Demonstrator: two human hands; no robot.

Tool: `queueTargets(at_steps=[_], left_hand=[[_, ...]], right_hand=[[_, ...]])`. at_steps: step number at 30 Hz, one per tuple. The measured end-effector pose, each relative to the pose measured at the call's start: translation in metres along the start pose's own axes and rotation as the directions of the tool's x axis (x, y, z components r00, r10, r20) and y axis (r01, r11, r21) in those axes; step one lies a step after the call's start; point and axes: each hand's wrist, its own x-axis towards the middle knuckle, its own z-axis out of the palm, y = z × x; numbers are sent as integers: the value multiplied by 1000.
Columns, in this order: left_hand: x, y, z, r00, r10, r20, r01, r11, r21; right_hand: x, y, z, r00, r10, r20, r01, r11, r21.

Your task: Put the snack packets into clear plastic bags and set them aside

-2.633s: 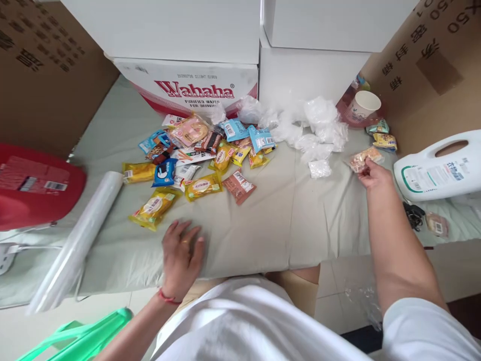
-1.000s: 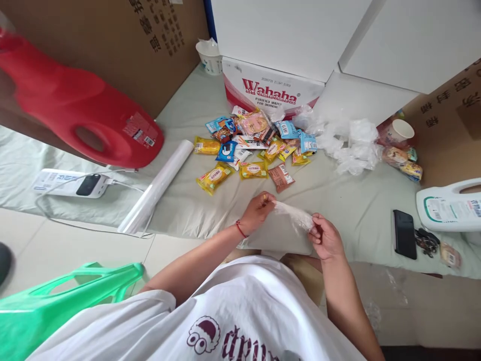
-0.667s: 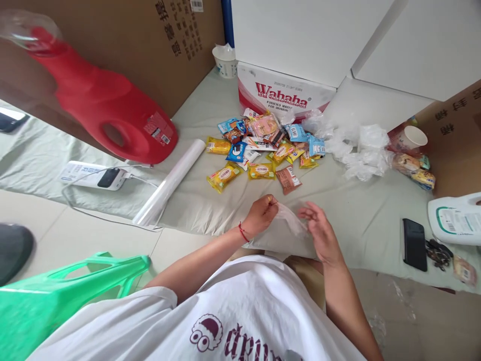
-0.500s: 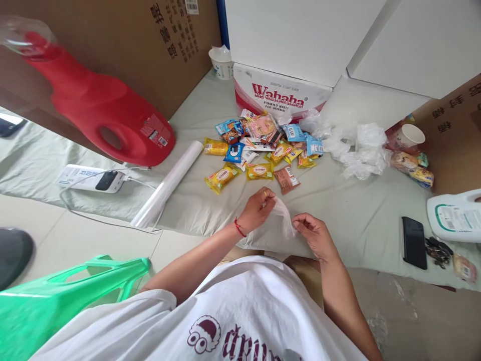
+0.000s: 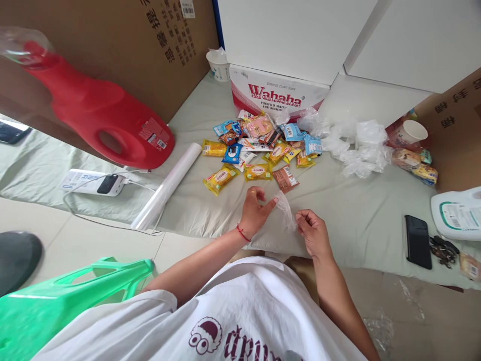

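Note:
A small clear plastic bag (image 5: 284,210) stretches between my two hands, above the pale green sheet. My right hand (image 5: 313,231) pinches its lower right end between thumb and bent fingers. At its upper left end, the thumb of my left hand (image 5: 256,213) touches the plastic, while the fingers are curved and apart from the thumb. A red cord circles the left wrist. Just beyond the hands lie a brown snack packet (image 5: 285,179) and yellow-wrapped snacks (image 5: 258,172), with blue packets (image 5: 313,144) and others piled behind.
Crumpled plastic bags (image 5: 361,145) lie right of the pile, before a Wahaha carton (image 5: 278,93). On the left are a clear plastic roll (image 5: 167,188), a power bank (image 5: 92,182) and a red jug (image 5: 112,115). A phone (image 5: 418,241) and keys (image 5: 444,250) lie at right.
My left thumb and fingers have parted from a pinch on the plastic bag, the thumb still touching it. The right hand keeps its pinch. The view has shifted slightly.

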Motion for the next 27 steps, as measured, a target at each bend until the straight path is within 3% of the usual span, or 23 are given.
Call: queueTargets(at_steps=[2, 4, 7, 10, 13, 16, 18, 20, 22, 25, 27], left_hand=[[-10, -3, 1, 993, -108, 42, 107, 994, 24], [-20, -3, 2, 961, -192, 198, 184, 981, 56], [-26, -2, 7, 915, -221, 337, 187, 974, 128], [-24, -3, 15, 911, -199, 362, 172, 979, 106], [-20, -5, 20, 928, -162, 335, 177, 984, -14], [-18, -5, 19, 950, -144, 277, 202, 960, -196], [-16, -5, 16, 943, -197, 268, 285, 894, -346], [-13, -4, 13, 938, -246, 243, 334, 827, -452], [-11, -4, 11, 952, -246, 183, 305, 818, -487], [-12, -2, 10, 976, -181, 119, 216, 857, -467], [-17, 1, 12, 984, -128, 125, 170, 889, -425]], right_hand=[[0, 3, 4, 1000, -1, -25, 2, 1000, 16], [0, 6, 6, 997, -36, -71, 34, 999, -35], [2, 10, 6, 966, -197, -169, 147, 952, -267], [4, 11, 7, 968, -249, -44, 205, 873, -444], [3, 12, 7, 985, -144, 98, 171, 900, -401], [2, 14, 1, 999, -52, 5, 52, 992, -116], [1, 17, -9, 997, 65, -40, -60, 991, 118], [1, 19, -21, 985, 170, -34, -156, 957, 244], [-1, 19, -32, 978, 183, -96, -154, 956, 248], [-4, 16, -36, 964, 58, -259, -23, 990, 138], [-6, 14, -28, 975, -6, -224, 15, 999, 38]])
